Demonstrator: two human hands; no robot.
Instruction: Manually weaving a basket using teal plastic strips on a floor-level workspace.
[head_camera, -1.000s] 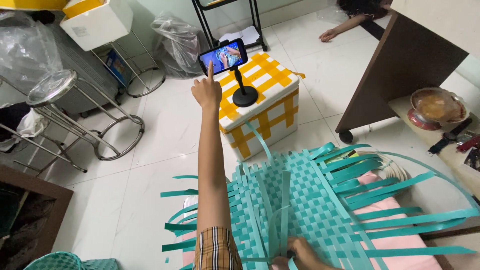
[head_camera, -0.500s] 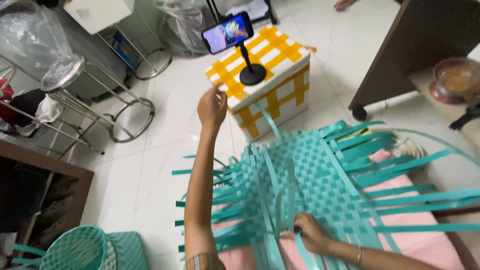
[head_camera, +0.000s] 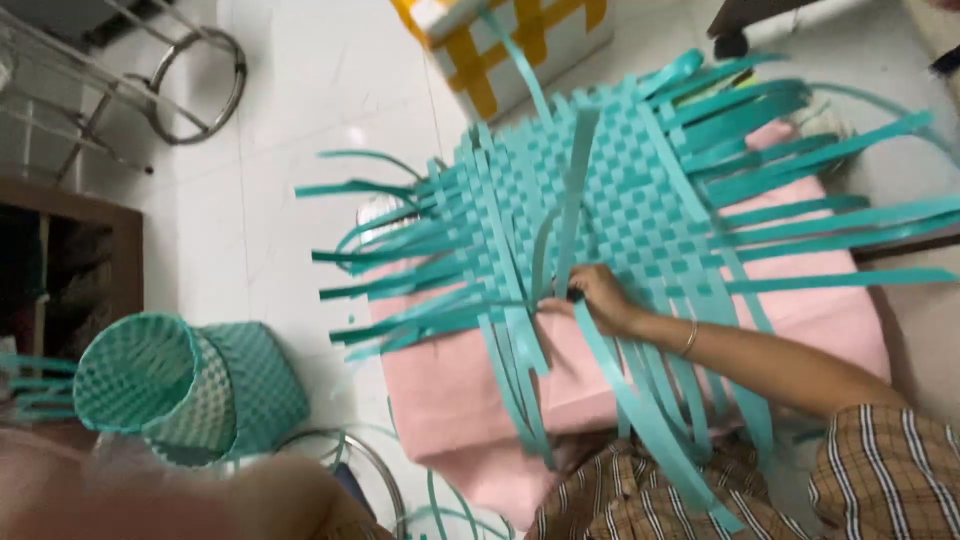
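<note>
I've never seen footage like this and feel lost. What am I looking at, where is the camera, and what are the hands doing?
The camera sits on a person's head and looks down at their own work; there is no machine. The right hand pinches teal plastic strips at the edge of a half-woven teal mat, which lies on a pink cushion. The blurred shape at the bottom left is probably the left arm; its hand cannot be made out. On the white floor stand a finished woven basket and a yellow-and-white box.

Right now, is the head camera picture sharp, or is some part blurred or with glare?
Head view: the woven teal mat shows slight motion blur; the near arm along the bottom left is a soft smear; the white floor tiles carry mild glare; the right hand reads fairly clear.
</note>
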